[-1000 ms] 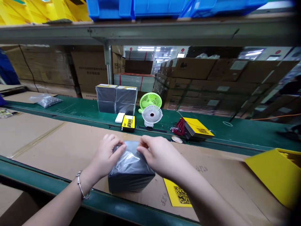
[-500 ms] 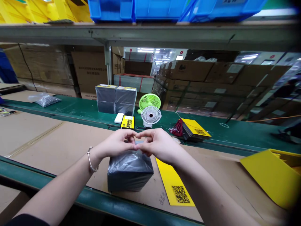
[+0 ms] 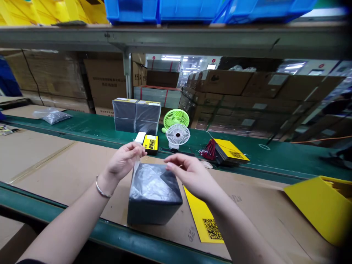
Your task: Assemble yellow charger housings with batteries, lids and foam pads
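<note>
A dark grey box (image 3: 154,211) in clear plastic film (image 3: 155,181) stands in front of me on the cardboard-covered bench. My left hand (image 3: 123,161) is closed in a pinch on a raised edge of the film, above the box's far left corner. At the far right corner my right hand (image 3: 189,174) hovers with thumb and forefinger apart and nothing visible between them; its other fingers are partly hidden. Beside the box, partly under my right forearm, lies a flat yellow card (image 3: 202,223) with a QR code.
Behind are wrapped grey boxes (image 3: 136,115), a black-and-yellow pack (image 3: 150,143), a white fan (image 3: 178,135) and a green fan (image 3: 176,119). Yellow cards with red cords (image 3: 231,151) lie to the right, near a folded yellow piece (image 3: 316,205). A shelf with bins (image 3: 187,13) crosses overhead.
My hands, together above the box before, have parted. The left moved left and up, drawing a film edge with it; the right moved slightly right and opened.
</note>
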A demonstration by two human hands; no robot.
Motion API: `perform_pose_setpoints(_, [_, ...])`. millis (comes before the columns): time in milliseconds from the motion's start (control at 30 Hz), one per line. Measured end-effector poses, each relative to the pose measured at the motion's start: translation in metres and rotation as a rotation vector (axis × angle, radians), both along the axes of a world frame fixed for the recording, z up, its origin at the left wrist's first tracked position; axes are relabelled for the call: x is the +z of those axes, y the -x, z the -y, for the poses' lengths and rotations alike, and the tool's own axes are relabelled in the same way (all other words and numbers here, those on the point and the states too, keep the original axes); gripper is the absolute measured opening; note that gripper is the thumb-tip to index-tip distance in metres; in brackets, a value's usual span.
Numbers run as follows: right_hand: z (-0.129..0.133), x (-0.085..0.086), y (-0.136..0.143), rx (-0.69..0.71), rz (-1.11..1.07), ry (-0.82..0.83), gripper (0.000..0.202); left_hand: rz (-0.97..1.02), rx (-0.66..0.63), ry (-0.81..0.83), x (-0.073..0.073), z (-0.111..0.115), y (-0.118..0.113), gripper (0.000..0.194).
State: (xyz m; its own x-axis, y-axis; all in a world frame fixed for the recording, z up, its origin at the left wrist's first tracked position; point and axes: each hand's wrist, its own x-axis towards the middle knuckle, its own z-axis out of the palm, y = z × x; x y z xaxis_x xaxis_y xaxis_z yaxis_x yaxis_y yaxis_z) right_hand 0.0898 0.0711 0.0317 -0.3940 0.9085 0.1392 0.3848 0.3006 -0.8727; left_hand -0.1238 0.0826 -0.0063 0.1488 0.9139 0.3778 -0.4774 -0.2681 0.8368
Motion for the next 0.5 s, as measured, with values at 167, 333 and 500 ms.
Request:
perform_pose_setpoints(167, [0.014,-0.011,0.006,0.055,0.218,-0.122,0.027,0.34,-0.016,0.003,-0.007,0.007,0.013,0.009])
perform_pose_setpoints(333, [0.024,-0.006,0.021,0.033,0.366,-0.118,0.037,0.307,0.139,-0.054,-0.011,0.032,0.022,0.011])
perform_pose_setpoints(500, [0.026,-0.003,0.029,0.125,0.236,0.102,0.019,0.028,0.415,-0.024,-0.024,0.065,0.024,0.05])
